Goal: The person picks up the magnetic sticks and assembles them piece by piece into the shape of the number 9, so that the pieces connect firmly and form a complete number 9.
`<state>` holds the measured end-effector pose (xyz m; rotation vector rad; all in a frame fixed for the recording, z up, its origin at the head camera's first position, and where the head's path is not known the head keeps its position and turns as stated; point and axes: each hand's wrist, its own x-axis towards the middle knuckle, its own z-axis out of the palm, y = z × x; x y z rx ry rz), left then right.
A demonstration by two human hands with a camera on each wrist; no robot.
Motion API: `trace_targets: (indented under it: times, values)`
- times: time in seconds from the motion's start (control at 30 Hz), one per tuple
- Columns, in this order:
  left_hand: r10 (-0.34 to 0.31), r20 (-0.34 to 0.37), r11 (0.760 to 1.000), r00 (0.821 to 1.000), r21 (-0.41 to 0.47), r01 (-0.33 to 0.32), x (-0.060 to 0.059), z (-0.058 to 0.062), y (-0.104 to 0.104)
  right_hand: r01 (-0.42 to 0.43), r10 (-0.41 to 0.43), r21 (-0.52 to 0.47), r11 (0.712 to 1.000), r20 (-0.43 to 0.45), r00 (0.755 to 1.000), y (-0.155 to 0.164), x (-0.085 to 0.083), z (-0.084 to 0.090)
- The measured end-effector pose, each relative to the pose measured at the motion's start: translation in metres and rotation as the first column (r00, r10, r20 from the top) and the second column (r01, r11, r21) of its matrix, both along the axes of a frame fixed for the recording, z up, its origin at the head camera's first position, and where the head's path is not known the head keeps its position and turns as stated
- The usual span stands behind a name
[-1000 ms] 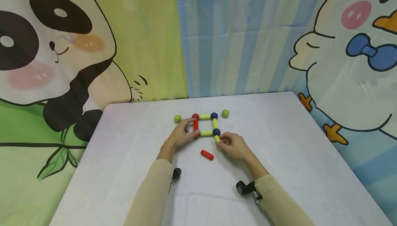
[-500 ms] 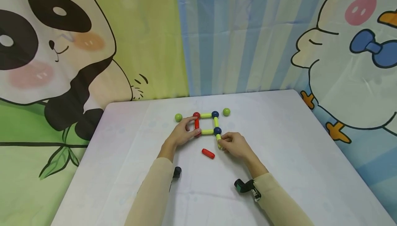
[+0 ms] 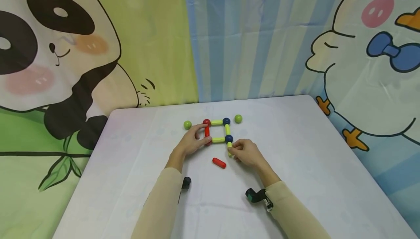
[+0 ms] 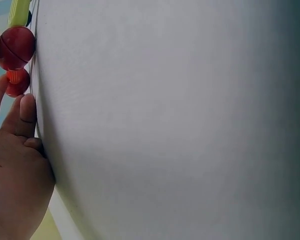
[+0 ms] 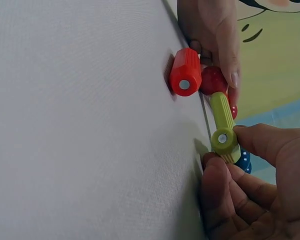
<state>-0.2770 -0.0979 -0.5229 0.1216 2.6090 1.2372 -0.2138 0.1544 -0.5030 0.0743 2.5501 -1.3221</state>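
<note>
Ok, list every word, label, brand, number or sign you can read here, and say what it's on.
None: no readable text anywhere.
The backdrop carries only cartoon drawings.
The rods, such as the yellow-green rod in the right hand, and the balls are plain.
The wrist devices show no legible marking.

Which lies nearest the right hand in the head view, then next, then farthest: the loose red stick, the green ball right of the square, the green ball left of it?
1. Loose red stick, just left of the right hand.
2. Right green ball, beyond the hand.
3. Left green ball, far side of the square.
</note>
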Motion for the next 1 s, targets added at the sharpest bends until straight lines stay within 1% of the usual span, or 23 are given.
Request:
trace_targets:
  times: [0.13,0.27,0.4,0.5,0.57,0.67,0.73,0.87,1.0]
  values:
    - [0.000,-0.013,1.000,1.000,0.009,0.001,-0.001,0.003,0.000,0.005,-0.005,0.014,1.000,-0.006,1.000,-0.001,-0.004,0.003]
    - [0.006,-0.004,1.000,1.000,0.018,-0.006,0.001,0.002,0.000,-0.017,0.018,0.041,0.999,-0.016,1.000,0.001,-0.008,0.004]
    - [0.009,0.007,1.000,1.000,0.025,-0.010,0.002,0.002,-0.001,0.004,0.006,0.087,0.996,-0.111,0.994,0.008,-0.012,0.003]
    - [0.010,0.014,1.000,1.000,0.021,-0.010,0.003,0.003,-0.002,0.035,-0.012,0.112,0.993,-0.194,0.981,0.016,-0.019,0.002]
    - [0.015,0.016,1.000,1.000,0.016,-0.016,0.002,0.002,-0.002,0.022,0.005,0.119,0.993,-0.226,0.974,0.022,-0.026,0.001]
    - [0.024,0.011,1.000,1.000,0.015,-0.024,0.002,0.003,-0.002,-0.014,0.044,0.121,0.993,-0.248,0.968,0.030,-0.036,0.000]
    - [0.022,0.009,1.000,1.000,0.021,-0.023,0.003,0.003,-0.001,-0.034,0.066,0.128,0.991,-0.248,0.967,0.036,-0.042,-0.001]
    - [0.002,0.010,0.999,1.000,0.036,-0.003,0.003,0.002,0.000,-0.038,0.077,0.162,0.986,-0.244,0.967,0.044,-0.054,-0.002]
    - [-0.001,0.003,0.999,1.000,0.043,0.001,0.004,0.002,-0.002,-0.050,0.095,0.181,0.982,-0.253,0.963,0.043,-0.065,-0.001]
